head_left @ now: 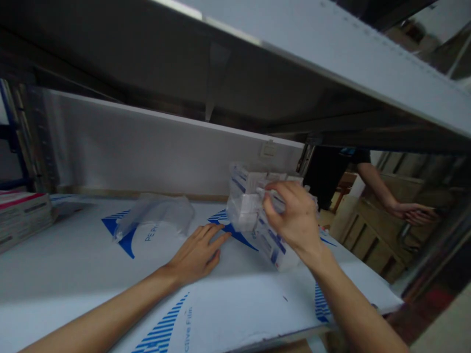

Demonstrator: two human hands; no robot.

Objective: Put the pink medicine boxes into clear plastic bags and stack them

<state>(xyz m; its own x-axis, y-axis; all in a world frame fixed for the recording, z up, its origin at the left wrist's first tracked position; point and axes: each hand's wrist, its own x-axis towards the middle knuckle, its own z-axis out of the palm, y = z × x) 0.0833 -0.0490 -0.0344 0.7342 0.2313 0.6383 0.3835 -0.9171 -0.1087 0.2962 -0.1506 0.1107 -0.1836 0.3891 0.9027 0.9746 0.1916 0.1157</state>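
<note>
My left hand (196, 255) lies on the film-covered shelf (243, 304), fingers spread and nothing in them. Just beyond its fingertips stands a stack of small white boxes (245, 203) with blue markings, in clear plastic. My right hand (294, 215) is at the front of this stack, thumb and fingers closed in a pinch on the clear plastic wrap (260, 190). Below that hand, a white box with a blue stripe (274, 247) sits tilted at the near side of the stack. The hand hides part of the boxes behind it.
A crumpled clear plastic bag (162, 213) lies farther back on the left. At the far left is a white carton with a red stripe (24, 218). An upper shelf (331, 63) hangs overhead. Past the right-hand post, another person's hand (415, 212) shows.
</note>
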